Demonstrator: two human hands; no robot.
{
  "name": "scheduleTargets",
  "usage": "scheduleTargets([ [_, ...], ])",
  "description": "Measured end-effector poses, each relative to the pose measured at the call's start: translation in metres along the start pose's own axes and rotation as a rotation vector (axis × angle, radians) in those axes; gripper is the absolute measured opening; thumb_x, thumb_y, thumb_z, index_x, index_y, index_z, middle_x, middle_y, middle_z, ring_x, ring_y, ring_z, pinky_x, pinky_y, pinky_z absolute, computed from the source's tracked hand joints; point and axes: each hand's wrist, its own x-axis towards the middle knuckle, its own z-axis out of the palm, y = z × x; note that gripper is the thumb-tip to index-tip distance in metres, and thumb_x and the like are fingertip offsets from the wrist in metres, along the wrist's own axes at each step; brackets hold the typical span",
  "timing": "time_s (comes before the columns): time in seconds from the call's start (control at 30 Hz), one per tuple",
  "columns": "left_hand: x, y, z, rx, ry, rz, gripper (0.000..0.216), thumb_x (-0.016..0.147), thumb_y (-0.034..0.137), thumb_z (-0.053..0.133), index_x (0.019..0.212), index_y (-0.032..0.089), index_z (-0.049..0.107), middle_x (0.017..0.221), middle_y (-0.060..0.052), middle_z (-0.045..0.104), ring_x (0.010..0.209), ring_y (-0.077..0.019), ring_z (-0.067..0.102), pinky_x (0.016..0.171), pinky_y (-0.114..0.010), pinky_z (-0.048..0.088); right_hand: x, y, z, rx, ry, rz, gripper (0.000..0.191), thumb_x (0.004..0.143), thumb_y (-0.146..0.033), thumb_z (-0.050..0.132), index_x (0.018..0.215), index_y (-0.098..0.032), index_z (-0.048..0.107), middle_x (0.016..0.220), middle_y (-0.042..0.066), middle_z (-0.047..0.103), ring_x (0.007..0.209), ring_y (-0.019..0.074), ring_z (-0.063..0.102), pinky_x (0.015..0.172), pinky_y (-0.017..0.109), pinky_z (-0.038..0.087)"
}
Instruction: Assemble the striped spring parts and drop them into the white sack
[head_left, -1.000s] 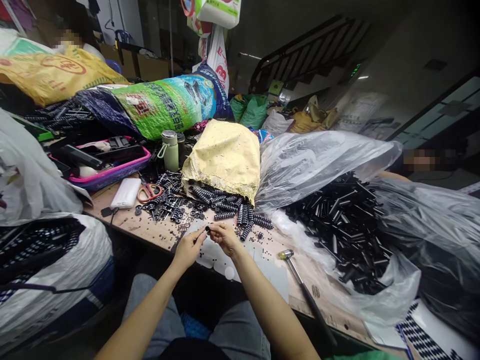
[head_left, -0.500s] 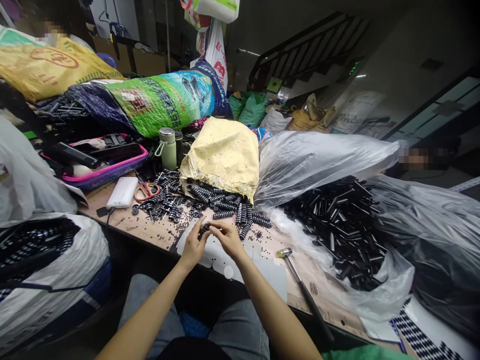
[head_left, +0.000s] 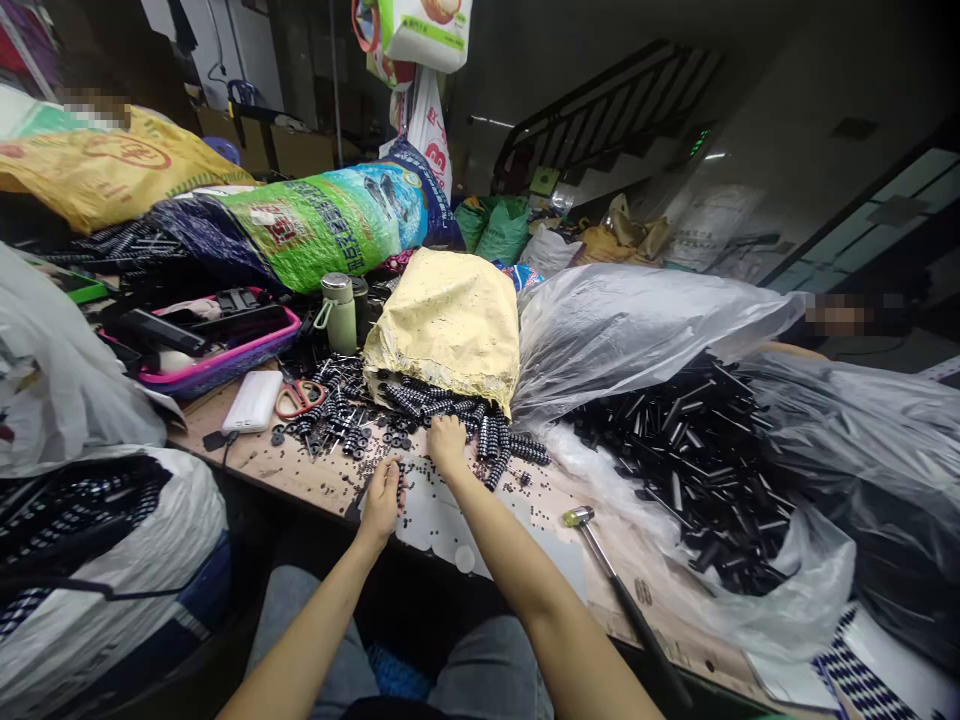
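Note:
My left hand [head_left: 383,503] is closed around a small black ribbed part [head_left: 400,482], just above the near edge of a white sheet [head_left: 435,510]. My right hand [head_left: 448,442] reaches to the pile of black-and-white ribbed rollers [head_left: 491,437] in front of the yellow sack [head_left: 450,300]. Its fingers are curled down, and whatever they pinch is hidden. Black rings [head_left: 397,438] lie just left of the right hand. Tiny dark beads are scattered over the sheet and the wooden table [head_left: 300,458].
A mallet [head_left: 622,600] lies on the right, beside a plastic bag of black tubes [head_left: 675,450]. Toward the left are orange scissors [head_left: 301,398], a white power bank [head_left: 253,402], a green flask [head_left: 340,315] and a pink-rimmed basket [head_left: 225,362]. A large white sack [head_left: 172,520] stands at the left.
My hands were together over the white sheet at the small part. The right hand has moved away and forward to the pile; the left keeps the part, slightly lower.

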Motion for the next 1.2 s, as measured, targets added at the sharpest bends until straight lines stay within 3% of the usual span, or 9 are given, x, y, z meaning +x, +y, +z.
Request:
scheduleTargets([
  [0.07,0.001,0.004,-0.006,0.04,0.004,-0.01,0.045,0.079,0.052,0.037,0.106,0.017,0.047,0.068,0.002,0.047,0.043,-0.0064,0.043,0.035,-0.018,0.033,0.005,-0.003,0.002,0.067,-0.002,0.03,0.019,0.077,-0.009,0.042,0.079,-0.012,0.061,0.098,0.017,0.059,0.104,0.0244,0.044,0.088,0.04,0.029],
  [0.17,0.002,0.011,-0.013,0.179,-0.008,0.049,0.046,0.078,0.05,0.041,0.108,0.017,0.051,0.069,0.0,0.054,0.048,-0.0093,0.05,0.043,-0.022,0.042,-0.001,-0.001,-0.004,0.242,-0.043,0.063,0.013,0.076,-0.018,0.051,0.08,-0.014,0.062,0.095,0.012,0.062,0.095,0.0211,0.051,0.083,0.035,0.035],
  [0.27,0.0,0.017,-0.01,0.342,-0.044,0.178,0.044,0.079,0.046,0.042,0.113,0.02,0.052,0.088,-0.006,0.063,0.079,-0.0171,0.06,0.07,-0.03,0.049,-0.022,0.007,-0.015,0.473,-0.145,0.111,0.023,0.071,-0.036,0.058,0.08,-0.015,0.063,0.079,0.006,0.064,0.074,0.0156,0.058,0.068,0.029,0.043],
  [0.33,-0.002,0.018,-0.001,0.418,-0.077,0.259,0.043,0.079,0.043,0.043,0.114,0.02,0.053,0.106,-0.007,0.061,0.102,-0.0198,0.054,0.088,-0.034,0.043,-0.041,0.014,-0.023,0.624,-0.204,0.158,0.033,0.066,-0.044,0.061,0.078,-0.014,0.064,0.068,0.004,0.063,0.062,0.0132,0.058,0.06,0.027,0.044],
  [0.4,-0.006,0.019,0.011,0.47,-0.115,0.309,0.042,0.08,0.041,0.042,0.115,0.02,0.053,0.116,-0.007,0.056,0.11,-0.02,0.049,0.095,-0.036,0.037,-0.06,0.021,-0.033,0.756,-0.222,0.206,0.039,0.06,-0.048,0.064,0.077,-0.013,0.064,0.062,0.002,0.061,0.056,0.0111,0.056,0.057,0.026,0.044],
  [0.57,-0.018,0.02,0.038,0.597,-0.199,0.349,0.041,0.082,0.04,0.039,0.117,0.023,0.051,0.114,-0.007,0.058,0.105,-0.021,0.052,0.09,-0.036,0.041,-0.092,0.038,-0.059,0.989,-0.189,0.3,0.04,0.053,-0.048,0.07,0.072,-0.013,0.064,0.058,0.0,0.057,0.054,0.0086,0.053,0.061,0.027,0.046],
  [0.73,-0.027,0.026,0.054,0.672,-0.309,0.394,0.04,0.083,0.04,0.038,0.118,0.027,0.049,0.113,-0.005,0.058,0.105,-0.0205,0.052,0.087,-0.035,0.043,-0.108,0.055,-0.077,1.08,-0.116,0.35,0.038,0.049,-0.045,0.074,0.068,-0.014,0.064,0.058,0.0,0.059,0.057,0.0103,0.056,0.061,0.027,0.046],
  [1.2,-0.033,0.017,0.093,0.732,-0.428,0.536,0.038,0.083,0.038,0.038,0.118,0.028,0.048,0.111,-0.003,0.059,0.102,-0.0188,0.054,0.084,-0.032,0.045,-0.14,0.083,-0.099,0.914,0.209,0.167,0.017,0.065,-0.036,0.066,0.07,-0.02,0.069,0.07,0.003,0.065,0.068,0.0158,0.057,0.068,0.029,0.044],
])
